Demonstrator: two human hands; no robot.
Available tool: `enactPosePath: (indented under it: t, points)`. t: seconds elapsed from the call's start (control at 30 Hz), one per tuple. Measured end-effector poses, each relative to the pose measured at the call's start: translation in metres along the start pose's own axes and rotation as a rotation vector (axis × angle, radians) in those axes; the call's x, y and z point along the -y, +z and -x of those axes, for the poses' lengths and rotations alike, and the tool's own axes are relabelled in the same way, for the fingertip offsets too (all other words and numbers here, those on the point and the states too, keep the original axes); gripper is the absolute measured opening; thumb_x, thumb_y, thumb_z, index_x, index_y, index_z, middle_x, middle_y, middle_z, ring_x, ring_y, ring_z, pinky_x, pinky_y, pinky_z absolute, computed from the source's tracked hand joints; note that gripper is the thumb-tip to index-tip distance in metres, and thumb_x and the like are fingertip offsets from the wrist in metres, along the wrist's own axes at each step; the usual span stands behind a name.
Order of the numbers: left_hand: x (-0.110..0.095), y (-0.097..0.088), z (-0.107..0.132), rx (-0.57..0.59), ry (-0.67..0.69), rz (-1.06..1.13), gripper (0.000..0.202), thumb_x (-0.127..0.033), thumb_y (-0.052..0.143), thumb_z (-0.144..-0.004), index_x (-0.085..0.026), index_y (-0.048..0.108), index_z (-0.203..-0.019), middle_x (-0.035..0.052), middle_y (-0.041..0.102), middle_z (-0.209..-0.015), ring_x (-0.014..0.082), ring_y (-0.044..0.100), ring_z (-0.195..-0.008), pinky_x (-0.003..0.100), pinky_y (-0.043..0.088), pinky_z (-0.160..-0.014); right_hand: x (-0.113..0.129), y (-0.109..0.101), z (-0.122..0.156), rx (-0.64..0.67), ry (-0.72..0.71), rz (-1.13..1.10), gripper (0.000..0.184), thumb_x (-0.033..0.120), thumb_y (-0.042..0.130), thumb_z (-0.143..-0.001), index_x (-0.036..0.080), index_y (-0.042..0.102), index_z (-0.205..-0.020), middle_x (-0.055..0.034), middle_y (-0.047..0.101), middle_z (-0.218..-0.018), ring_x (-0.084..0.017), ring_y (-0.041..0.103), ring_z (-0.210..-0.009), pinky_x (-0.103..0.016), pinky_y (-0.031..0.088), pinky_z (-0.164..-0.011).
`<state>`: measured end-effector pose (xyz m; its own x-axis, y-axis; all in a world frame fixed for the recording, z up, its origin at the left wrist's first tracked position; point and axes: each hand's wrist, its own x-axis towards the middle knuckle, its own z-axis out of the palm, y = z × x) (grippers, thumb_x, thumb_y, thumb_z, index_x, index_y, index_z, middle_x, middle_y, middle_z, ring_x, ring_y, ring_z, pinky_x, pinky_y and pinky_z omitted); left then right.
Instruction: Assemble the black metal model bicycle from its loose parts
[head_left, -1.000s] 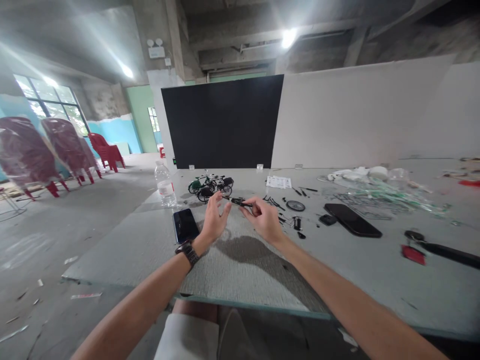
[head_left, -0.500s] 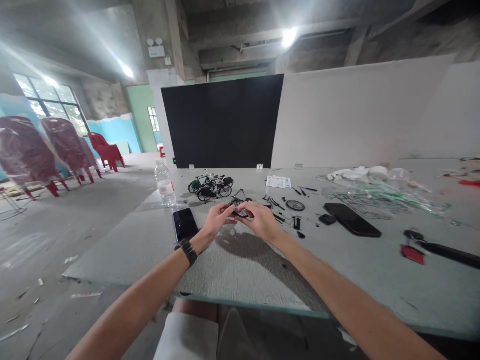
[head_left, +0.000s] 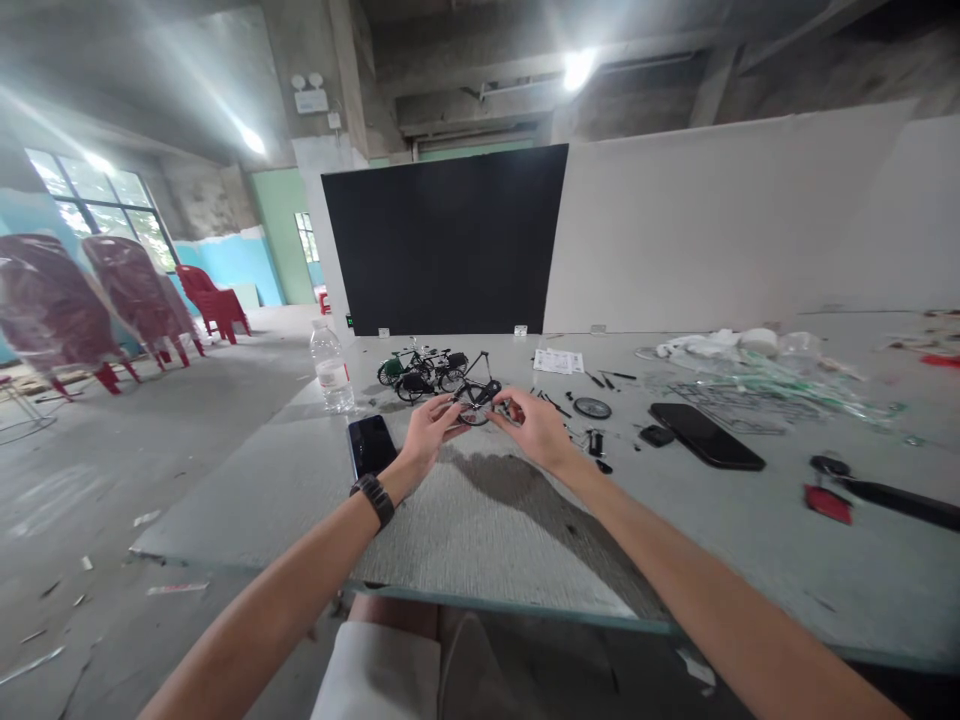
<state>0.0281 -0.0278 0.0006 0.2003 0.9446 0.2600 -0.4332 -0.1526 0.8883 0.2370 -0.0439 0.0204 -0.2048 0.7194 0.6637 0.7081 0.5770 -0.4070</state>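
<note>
Between my left hand (head_left: 431, 435) and my right hand (head_left: 536, 430) stands a small black model bicycle frame (head_left: 476, 393) with a spoked wheel at its lower end. Both hands pinch it near that wheel, and my fingers hide part of it. Just beyond, two assembled model bicycles (head_left: 421, 372) stand together, one green and one black. To the right of my right hand lie a loose spoked model wheel (head_left: 592, 408) and several small black parts (head_left: 595, 443). A black phone (head_left: 371, 446) lies near my left hand.
A water bottle (head_left: 331, 368) stands at the table's left edge. Further right lie a larger phone (head_left: 705, 437), a printed sheet (head_left: 558, 361) and plastic packaging (head_left: 750, 385). The grey table (head_left: 480, 530) ends near my lap, with a concrete floor to the left.
The frame now stands more upright and is held further forward, with the wheel showing at its base. A second ago my hands held only a small black piece.
</note>
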Motion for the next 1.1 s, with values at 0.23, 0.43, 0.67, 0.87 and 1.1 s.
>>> enactPosePath:
  t: [0.23,0.43,0.67,0.87,1.1]
  points:
    - [0.001,0.000,-0.001,-0.011,0.015,0.008,0.034,-0.036,0.081,-0.082,-0.015,0.064,-0.101,0.0086,0.071,-0.103,0.0192,0.070,-0.096,0.045,0.058,-0.098,0.007,0.003,0.002,0.059,-0.052,-0.043,0.025,0.043,0.058,-0.098,0.021,0.067,-0.092,-0.0003,0.056,-0.067,-0.016,0.050,-0.059,-0.029,0.037,-0.059]
    - [-0.002,0.004,0.002,0.024,0.025,-0.066,0.033,-0.041,0.082,-0.079,-0.014,0.065,-0.089,0.0047,0.065,-0.095,0.0166,0.066,-0.090,0.041,0.060,-0.092,0.020,0.008,0.006,0.166,-0.102,-0.117,0.019,0.035,0.055,-0.098,0.021,0.068,-0.097,-0.0005,0.060,-0.070,-0.015,0.050,-0.058,-0.028,0.037,-0.060]
    - [-0.004,0.006,0.005,0.093,0.002,-0.078,0.039,-0.049,0.081,-0.079,-0.013,0.065,-0.082,0.0039,0.062,-0.088,0.0164,0.064,-0.086,0.042,0.060,-0.090,0.018,0.009,0.006,0.147,-0.162,-0.070,0.019,0.037,0.059,-0.099,0.023,0.071,-0.105,-0.0026,0.061,-0.079,-0.016,0.054,-0.064,-0.028,0.040,-0.063]
    - [-0.004,0.006,0.005,0.176,0.018,-0.141,0.045,-0.052,0.081,-0.080,-0.012,0.071,-0.100,0.0121,0.070,-0.106,0.0221,0.069,-0.096,0.043,0.059,-0.092,0.022,0.004,0.007,0.071,-0.154,-0.075,0.021,0.037,0.057,-0.100,0.023,0.072,-0.098,-0.0101,0.066,-0.102,-0.019,0.061,-0.074,-0.032,0.045,-0.068]
    - [-0.005,0.006,0.006,0.199,0.005,-0.212,0.051,-0.047,0.084,-0.077,-0.012,0.073,-0.114,0.0164,0.071,-0.120,0.0255,0.070,-0.100,0.040,0.058,-0.089,0.027,0.003,0.006,0.044,-0.151,-0.116,0.018,0.033,0.053,-0.102,0.023,0.066,-0.094,-0.0076,0.069,-0.095,-0.021,0.062,-0.080,-0.032,0.046,-0.073]
